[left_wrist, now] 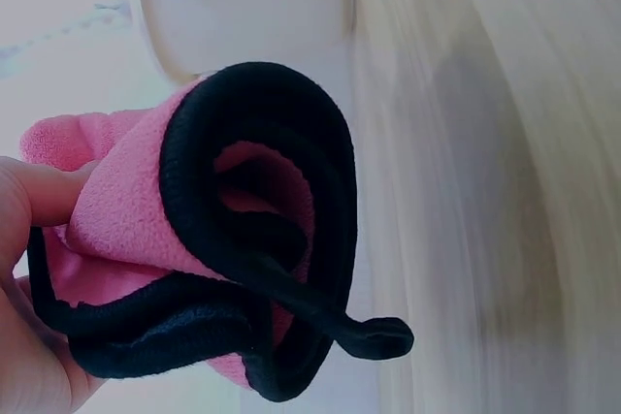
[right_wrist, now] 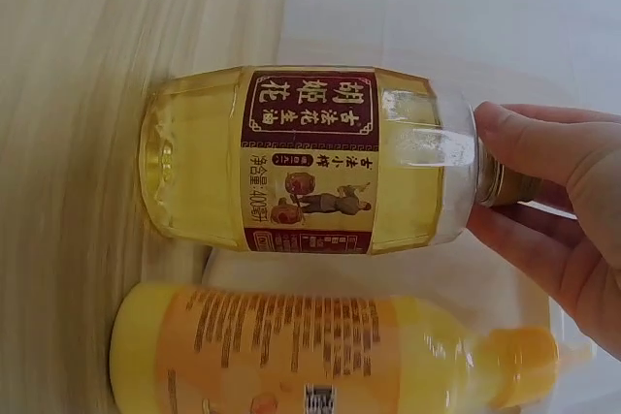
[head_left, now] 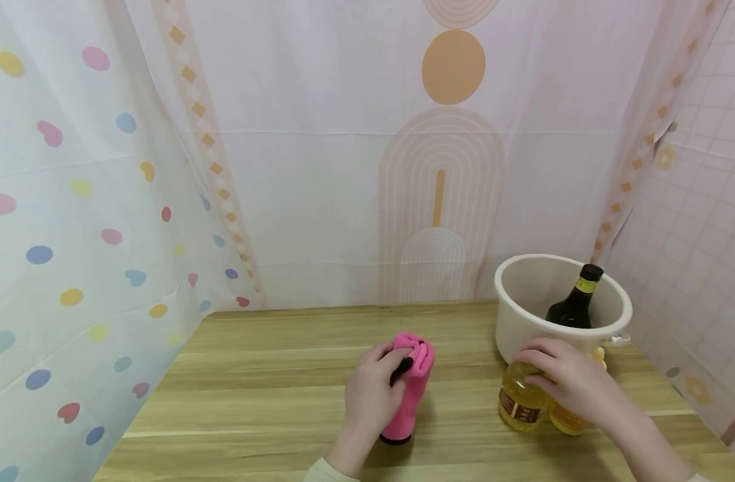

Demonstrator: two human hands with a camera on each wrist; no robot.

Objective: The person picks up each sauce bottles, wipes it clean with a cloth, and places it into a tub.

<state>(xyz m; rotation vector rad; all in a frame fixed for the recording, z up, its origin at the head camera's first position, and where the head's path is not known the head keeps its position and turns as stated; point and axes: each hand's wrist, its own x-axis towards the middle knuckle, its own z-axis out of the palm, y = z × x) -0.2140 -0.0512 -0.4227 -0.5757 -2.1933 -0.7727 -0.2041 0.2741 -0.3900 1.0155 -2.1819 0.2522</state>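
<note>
My left hand (head_left: 373,391) grips a rolled pink towel (head_left: 411,402) with black edging, which stands tilted over the table. The left wrist view looks onto the end of the pink towel (left_wrist: 126,206), its black trim coiled and a small black loop sticking out. On the right, my right hand (head_left: 575,381) pinches the neck of a clear bottle of yellow cooking oil (head_left: 520,404). In the right wrist view thumb and fingers close round the gold cap of the oil bottle (right_wrist: 408,162). Beside it stands a yellow bottle (right_wrist: 281,346) with an orange label and cap.
A white bucket (head_left: 512,328) stands behind the right hand, with a dark, black-capped bottle (head_left: 572,312) leaning inside it. The wood-grain table (head_left: 253,395) backs onto a patterned curtain (head_left: 313,201). A dotted curtain (head_left: 120,281) hangs along the left side.
</note>
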